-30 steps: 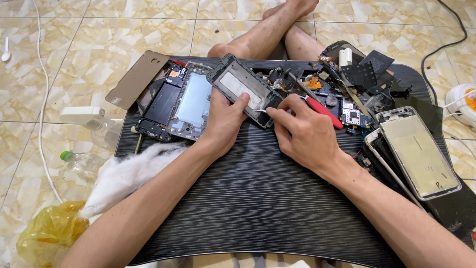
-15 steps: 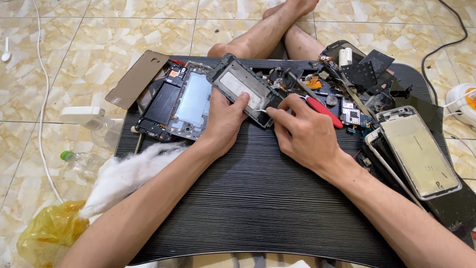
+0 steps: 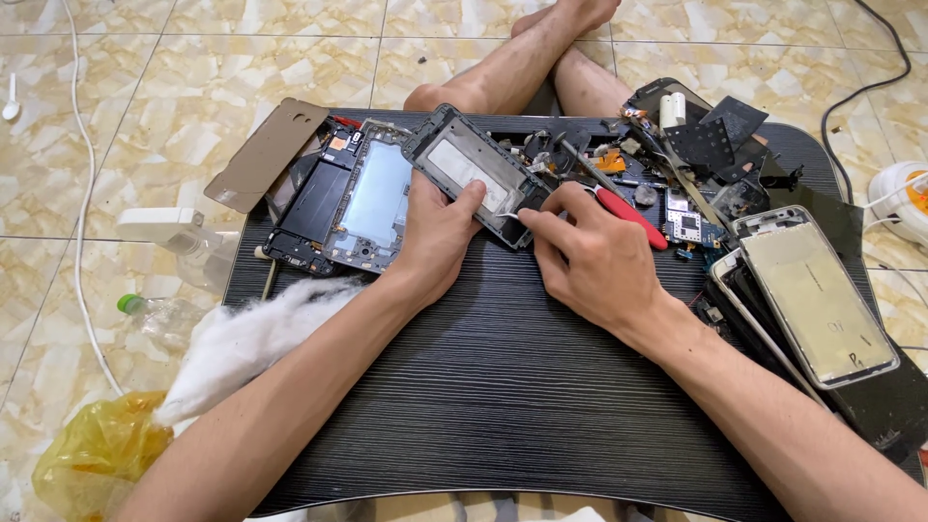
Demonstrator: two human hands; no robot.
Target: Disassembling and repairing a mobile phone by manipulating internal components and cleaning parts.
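My left hand grips the near end of a dark phone frame with a pale panel inside, tilted up off the black ridged lap table. My right hand pinches a thin metal tool, tweezers by the look of it, whose tip touches the frame's lower edge beside my left thumb. A red-handled screwdriver lies just beyond my right hand. A second opened phone body with a bluish plate lies to the left of my left hand.
Loose phone parts and circuit boards pile up at the back right. Silver phone frames lie at the right edge. A tan back cover, white wadding, a plastic bottle, a yellow bag and cables lie on the tiled floor. Bare legs extend beyond the table.
My hands have barely moved. The dark frame stays gripped in my left hand and the tool tip stays at its edge.
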